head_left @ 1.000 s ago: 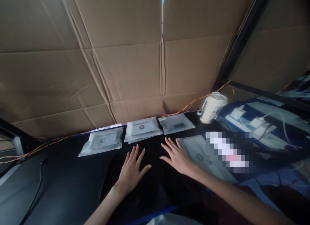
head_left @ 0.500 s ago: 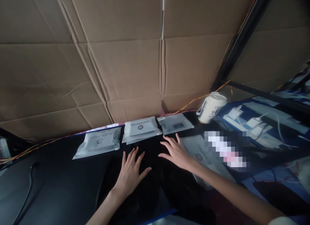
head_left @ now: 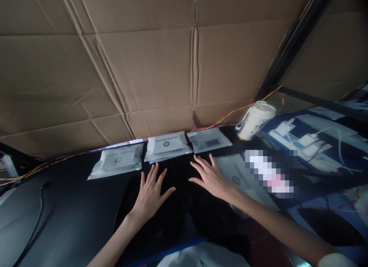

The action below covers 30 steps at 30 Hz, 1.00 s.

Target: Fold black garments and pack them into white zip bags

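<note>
My left hand (head_left: 150,196) is open, fingers spread over the black table surface, and holds nothing. To its right, my right hand (head_left: 208,177) is also open and holds nothing. Ahead of the hands lie a frosted pouch (head_left: 117,160) at the left, a printed pouch (head_left: 167,145) in the middle and another pouch (head_left: 208,139) with a small dark item inside at the right. A further frosted pouch (head_left: 240,175) lies beside my right hand, partly covered by my right forearm.
A cardboard wall (head_left: 152,71) rises behind the pouches. At the right stand a white cup (head_left: 257,121) and a white power strip (head_left: 299,146) with plugs and cables. A black cable (head_left: 40,211) crosses the left side. A blurred patch (head_left: 270,174) hides something near the cup.
The view has tilted slightly, so the pouches and cup appear higher. My left hand appears a little further left and up; both hands stay spread. The pouches keep their arrangement.
</note>
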Available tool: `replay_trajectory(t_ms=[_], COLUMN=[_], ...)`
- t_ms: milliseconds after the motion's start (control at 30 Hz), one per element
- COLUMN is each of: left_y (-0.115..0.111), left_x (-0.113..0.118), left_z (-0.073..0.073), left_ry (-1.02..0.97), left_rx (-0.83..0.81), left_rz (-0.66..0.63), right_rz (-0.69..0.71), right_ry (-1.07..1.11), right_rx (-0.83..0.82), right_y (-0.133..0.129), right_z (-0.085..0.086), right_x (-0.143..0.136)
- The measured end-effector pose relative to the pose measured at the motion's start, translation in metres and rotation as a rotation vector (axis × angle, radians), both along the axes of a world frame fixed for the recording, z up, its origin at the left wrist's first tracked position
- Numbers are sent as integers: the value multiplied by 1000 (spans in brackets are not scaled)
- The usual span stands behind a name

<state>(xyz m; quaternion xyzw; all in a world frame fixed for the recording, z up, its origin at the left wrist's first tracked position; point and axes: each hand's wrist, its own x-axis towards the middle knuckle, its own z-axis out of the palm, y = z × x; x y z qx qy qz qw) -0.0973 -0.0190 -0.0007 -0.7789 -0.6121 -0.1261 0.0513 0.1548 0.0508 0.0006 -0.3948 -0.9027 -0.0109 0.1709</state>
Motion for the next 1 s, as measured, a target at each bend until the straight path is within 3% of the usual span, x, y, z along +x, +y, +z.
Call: replay_trajectory(t_ms=[167,367,500,667,800,1000], left_y=[-41,-78,-80,-87,-107,-131], left_x=[14,10,-1,-3,-7,-19], left_z=[24,9,2,7,8,-10], left_ry=[-30,60,83,94,133,116], left_rx=[-83,-160,-152,-117,-78,8], left_rz=[-203,-345,-371,-370,-334,-249], right_rz=[186,258,285,278,269,250], right_ry=[-22,-73,-91,-91,-50,-114], right_rx=[-110,-265,-302,-252,-220,-188], right_y=[-45,-65,-59,-62,-77,-105], right_z=[13,0,-2,1,5,2], right_x=[21,46,50,50,62,87])
